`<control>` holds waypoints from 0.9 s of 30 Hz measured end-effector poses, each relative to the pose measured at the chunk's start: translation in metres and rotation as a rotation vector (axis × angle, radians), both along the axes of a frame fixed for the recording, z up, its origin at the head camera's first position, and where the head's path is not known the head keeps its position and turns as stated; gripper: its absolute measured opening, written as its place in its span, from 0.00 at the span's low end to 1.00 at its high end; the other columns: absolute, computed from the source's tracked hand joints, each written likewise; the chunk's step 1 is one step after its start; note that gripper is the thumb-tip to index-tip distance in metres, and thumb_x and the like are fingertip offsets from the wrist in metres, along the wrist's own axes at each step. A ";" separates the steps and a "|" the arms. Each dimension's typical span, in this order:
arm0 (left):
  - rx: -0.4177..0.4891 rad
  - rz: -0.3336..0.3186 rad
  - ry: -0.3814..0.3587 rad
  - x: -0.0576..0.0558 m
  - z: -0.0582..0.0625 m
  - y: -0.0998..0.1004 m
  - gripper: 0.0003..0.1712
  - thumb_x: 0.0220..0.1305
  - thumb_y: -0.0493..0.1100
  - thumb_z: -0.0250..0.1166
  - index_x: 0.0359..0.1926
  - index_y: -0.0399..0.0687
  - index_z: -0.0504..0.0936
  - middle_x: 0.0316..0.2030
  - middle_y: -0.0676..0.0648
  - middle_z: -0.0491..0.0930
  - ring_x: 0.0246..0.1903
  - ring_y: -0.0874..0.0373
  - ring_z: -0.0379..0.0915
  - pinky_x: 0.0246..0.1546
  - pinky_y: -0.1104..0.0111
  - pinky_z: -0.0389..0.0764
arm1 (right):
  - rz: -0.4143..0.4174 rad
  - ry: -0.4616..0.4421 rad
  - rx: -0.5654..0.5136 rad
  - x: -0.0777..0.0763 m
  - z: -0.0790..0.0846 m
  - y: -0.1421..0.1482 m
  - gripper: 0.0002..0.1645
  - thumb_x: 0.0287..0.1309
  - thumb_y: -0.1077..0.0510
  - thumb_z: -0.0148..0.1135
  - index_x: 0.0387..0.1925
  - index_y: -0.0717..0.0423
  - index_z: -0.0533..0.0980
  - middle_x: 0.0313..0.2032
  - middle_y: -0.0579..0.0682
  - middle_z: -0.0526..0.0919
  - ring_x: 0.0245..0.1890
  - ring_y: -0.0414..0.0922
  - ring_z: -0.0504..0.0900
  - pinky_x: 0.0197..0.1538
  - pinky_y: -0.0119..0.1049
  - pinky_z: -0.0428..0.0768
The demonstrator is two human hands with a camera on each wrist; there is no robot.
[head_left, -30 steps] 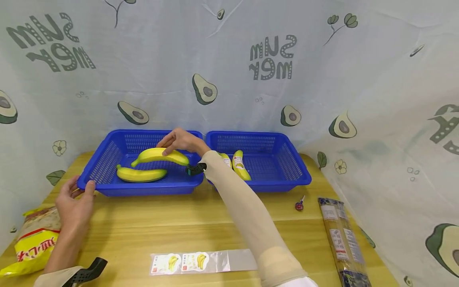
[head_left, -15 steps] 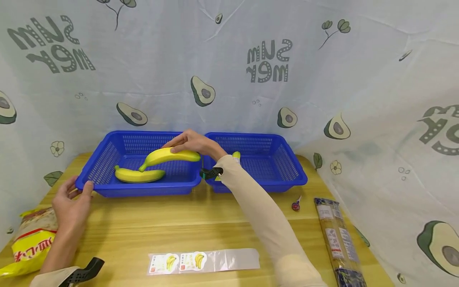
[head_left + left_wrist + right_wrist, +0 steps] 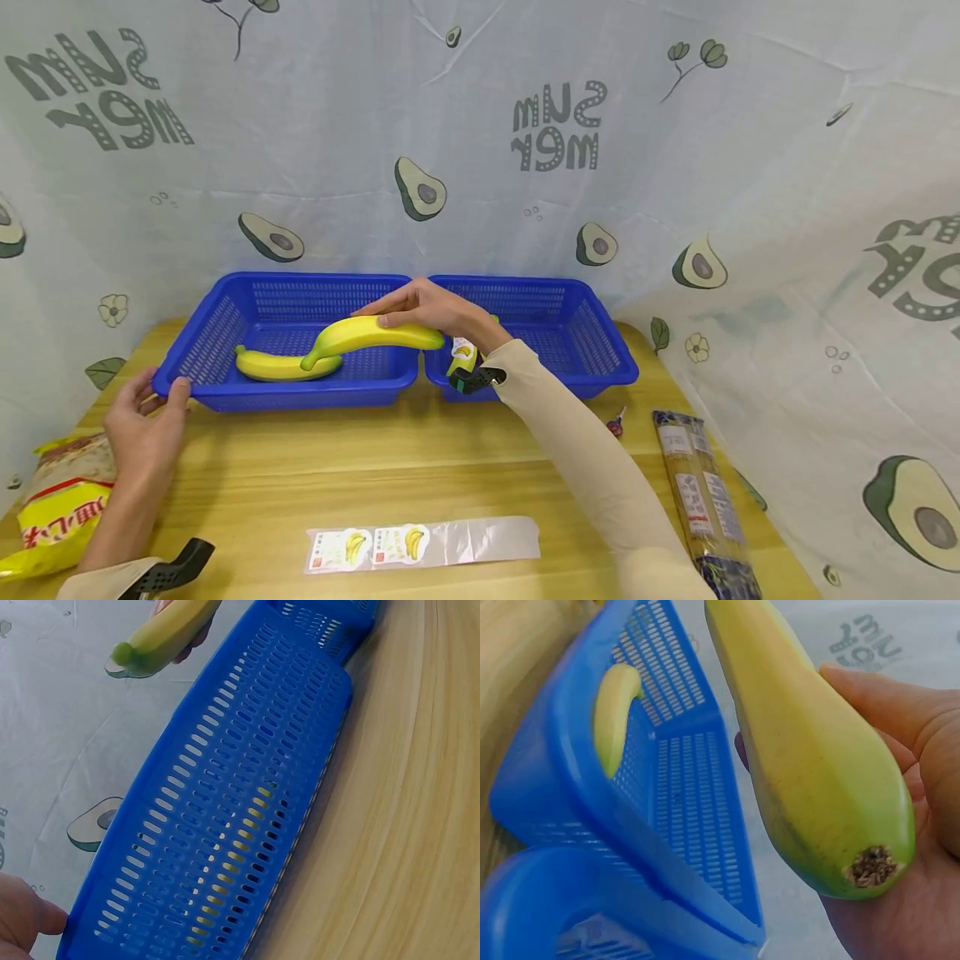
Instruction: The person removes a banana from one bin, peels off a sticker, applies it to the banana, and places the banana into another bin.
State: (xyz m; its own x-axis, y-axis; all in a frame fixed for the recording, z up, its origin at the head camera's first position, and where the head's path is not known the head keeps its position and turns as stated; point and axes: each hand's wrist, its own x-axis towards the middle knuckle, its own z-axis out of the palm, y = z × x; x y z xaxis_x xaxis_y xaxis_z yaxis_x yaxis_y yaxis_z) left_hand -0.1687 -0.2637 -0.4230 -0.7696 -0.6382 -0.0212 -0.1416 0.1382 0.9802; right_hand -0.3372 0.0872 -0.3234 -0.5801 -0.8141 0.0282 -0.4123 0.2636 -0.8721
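Observation:
My right hand (image 3: pixel 431 310) holds a yellow banana (image 3: pixel 375 333) with green ends, thumb on the near side. It is raised above the right part of the left blue basket (image 3: pixel 292 400), its blunt end reaching over toward the other basket. Close up in the right wrist view, the banana (image 3: pixel 810 757) lies between thumb and fingers. A second banana (image 3: pixel 281 367) rests in the left basket near its front wall. My left hand (image 3: pixel 146 421) grips that basket's front left corner, thumb over the rim. In the left wrist view only part of the left hand (image 3: pixel 26 919) shows.
A second blue basket (image 3: pixel 592 333) adjoins on the right, holding a labelled banana (image 3: pixel 463 354) partly behind my right wrist. A banana sticker strip (image 3: pixel 480 542) lies at the front. A lollipop (image 3: pixel 616 423), a long noodle-like pack (image 3: pixel 697 492) and a yellow snack bag (image 3: pixel 63 508) also lie there.
My right hand has carried the banana rightward, from over the middle of the left basket toward the right basket. The left hand keeps its grip on the corner.

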 end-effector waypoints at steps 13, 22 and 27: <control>0.007 -0.012 -0.037 0.001 0.002 -0.002 0.36 0.82 0.50 0.58 0.84 0.50 0.61 0.67 0.51 0.72 0.51 0.70 0.68 0.36 0.91 0.76 | 0.047 0.026 -0.051 0.035 -0.016 0.029 0.20 0.78 0.60 0.64 0.67 0.53 0.82 0.61 0.46 0.88 0.36 0.47 0.79 0.32 0.32 0.72; 0.104 -0.022 -0.040 0.002 0.005 -0.003 0.37 0.82 0.48 0.58 0.85 0.49 0.59 0.65 0.53 0.72 0.45 0.73 0.69 0.35 0.87 0.80 | 0.091 0.021 -0.062 0.055 -0.036 0.053 0.21 0.78 0.63 0.62 0.68 0.55 0.82 0.62 0.48 0.87 0.37 0.45 0.79 0.36 0.30 0.73; 0.080 -0.082 -0.092 0.011 0.010 -0.002 0.44 0.83 0.51 0.57 0.87 0.48 0.47 0.80 0.39 0.60 0.43 0.76 0.70 0.36 0.87 0.80 | 0.147 0.036 -0.078 0.068 -0.041 0.061 0.22 0.78 0.64 0.61 0.69 0.57 0.80 0.65 0.49 0.86 0.41 0.44 0.79 0.37 0.30 0.72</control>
